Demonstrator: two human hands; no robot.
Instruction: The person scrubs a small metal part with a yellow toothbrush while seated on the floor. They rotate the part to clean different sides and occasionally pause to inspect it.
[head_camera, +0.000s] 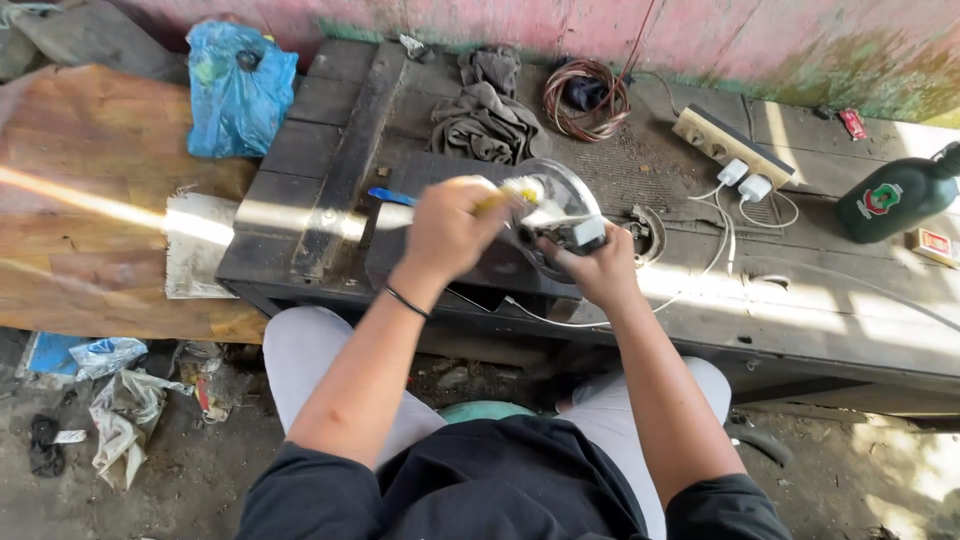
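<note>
A small white-and-dark part (583, 234), partly hidden by fingers and blurred, sits over a round clear plastic cover (560, 190) on the dark wooden bench (800, 300), gripped closed in the right hand (598, 268). The left hand (448, 232) is closed around a yellow-handled tool (505, 196) whose tip is lost in glare. Beyond lie a grey rag (484, 122), a copper wire coil (586, 98) and a power strip (730, 145).

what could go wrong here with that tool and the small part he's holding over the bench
The left hand drives a yellow-handled tool toward the small part pinched in the right hand; a slip could jab those fingers. The white cable trailing beside the hands could snag.
</note>
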